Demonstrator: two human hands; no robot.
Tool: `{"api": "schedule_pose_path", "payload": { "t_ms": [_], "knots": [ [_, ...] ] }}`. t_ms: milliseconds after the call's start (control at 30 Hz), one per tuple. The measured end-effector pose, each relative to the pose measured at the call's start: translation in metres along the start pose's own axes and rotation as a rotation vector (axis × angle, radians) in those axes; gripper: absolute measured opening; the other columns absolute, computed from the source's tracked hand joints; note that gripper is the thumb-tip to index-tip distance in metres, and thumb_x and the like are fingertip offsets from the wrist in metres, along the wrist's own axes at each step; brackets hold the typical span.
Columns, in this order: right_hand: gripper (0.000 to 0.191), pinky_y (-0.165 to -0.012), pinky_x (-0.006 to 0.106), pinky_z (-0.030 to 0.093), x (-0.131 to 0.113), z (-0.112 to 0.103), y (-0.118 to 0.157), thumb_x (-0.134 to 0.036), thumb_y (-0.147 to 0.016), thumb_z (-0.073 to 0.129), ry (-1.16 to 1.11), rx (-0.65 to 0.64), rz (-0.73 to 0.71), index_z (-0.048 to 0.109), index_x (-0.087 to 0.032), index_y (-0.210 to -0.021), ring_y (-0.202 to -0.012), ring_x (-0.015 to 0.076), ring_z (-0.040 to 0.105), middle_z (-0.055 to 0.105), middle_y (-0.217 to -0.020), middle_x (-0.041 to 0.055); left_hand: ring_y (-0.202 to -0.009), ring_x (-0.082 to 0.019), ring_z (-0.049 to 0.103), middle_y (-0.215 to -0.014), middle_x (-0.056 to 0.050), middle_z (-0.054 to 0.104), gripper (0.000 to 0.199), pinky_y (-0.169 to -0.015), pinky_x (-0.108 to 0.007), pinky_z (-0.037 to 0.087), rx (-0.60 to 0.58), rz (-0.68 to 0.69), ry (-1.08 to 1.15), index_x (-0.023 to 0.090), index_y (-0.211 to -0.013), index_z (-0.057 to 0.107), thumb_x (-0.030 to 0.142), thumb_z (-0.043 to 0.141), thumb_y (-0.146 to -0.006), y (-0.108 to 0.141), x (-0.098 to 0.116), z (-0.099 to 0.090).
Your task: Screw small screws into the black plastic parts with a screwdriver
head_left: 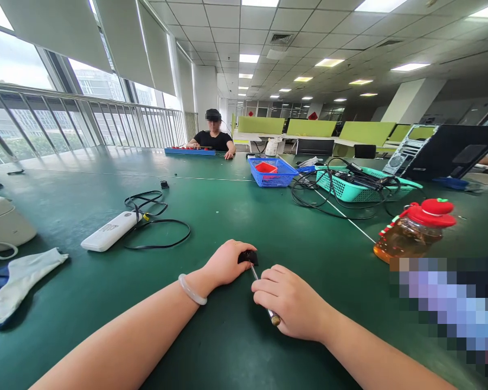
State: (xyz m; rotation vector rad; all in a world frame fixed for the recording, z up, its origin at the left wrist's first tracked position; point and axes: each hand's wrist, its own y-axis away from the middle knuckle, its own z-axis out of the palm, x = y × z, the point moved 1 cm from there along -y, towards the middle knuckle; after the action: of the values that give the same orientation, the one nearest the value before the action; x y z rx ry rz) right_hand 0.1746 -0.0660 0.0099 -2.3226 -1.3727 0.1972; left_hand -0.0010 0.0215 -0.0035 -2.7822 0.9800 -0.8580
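My left hand, with a pale bangle at the wrist, is closed on a small black part at the middle of the green table. What kind of part it is cannot be made out, since the fingers cover much of it. Wrapped in the fingers of my right hand is a screwdriver. Its thin metal shaft slants up and left, with the tip at the black part. Most of the handle is hidden in the palm; its rounded end shows below.
To the left lie a white power strip with a black cable and a cloth glove. Ahead are a blue basket and a green basket with cables. A red-lidded jar lies at right. A person sits across the table.
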Motion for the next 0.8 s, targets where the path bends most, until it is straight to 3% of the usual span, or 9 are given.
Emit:
{"api": "schedule_pose_path", "payload": {
  "t_ms": [433,667,800],
  "knots": [
    [0.019,-0.07,0.032,0.039,0.003,0.0,0.003,-0.006,-0.067,0.054,-0.016,-0.005,0.032,0.058,-0.019,-0.081,-0.078,0.0178,0.05,0.066,-0.087,0.0045,-0.105,-0.022,0.06,-0.113,-0.002,0.07,0.041,-0.094,-0.035,0.047,-0.041,0.016,-0.004,0.025,-0.119,0.063,0.023,0.067,-0.078,0.001,0.004,-0.002],
    [0.023,-0.076,0.033,0.045,0.009,0.0,0.005,-0.002,-0.07,0.051,-0.117,0.186,0.131,0.059,-0.019,-0.084,-0.085,0.0187,0.056,0.069,-0.093,0.0049,-0.096,-0.024,0.063,-0.106,-0.005,0.068,0.057,-0.085,-0.036,0.05,-0.026,-0.056,0.007,0.028,-0.132,0.052,0.032,0.069,-0.077,0.002,0.002,-0.001],
    [0.019,-0.075,0.031,0.049,0.017,-0.002,0.005,-0.005,-0.082,0.048,-0.263,0.351,0.312,0.059,-0.021,-0.084,-0.081,0.0172,0.06,0.069,-0.088,0.0039,-0.103,-0.023,0.062,-0.112,-0.004,0.068,0.069,-0.091,-0.036,0.048,-0.034,-0.017,0.075,0.028,-0.139,0.041,0.028,0.07,-0.076,0.002,0.003,0.0]
  ]
}}
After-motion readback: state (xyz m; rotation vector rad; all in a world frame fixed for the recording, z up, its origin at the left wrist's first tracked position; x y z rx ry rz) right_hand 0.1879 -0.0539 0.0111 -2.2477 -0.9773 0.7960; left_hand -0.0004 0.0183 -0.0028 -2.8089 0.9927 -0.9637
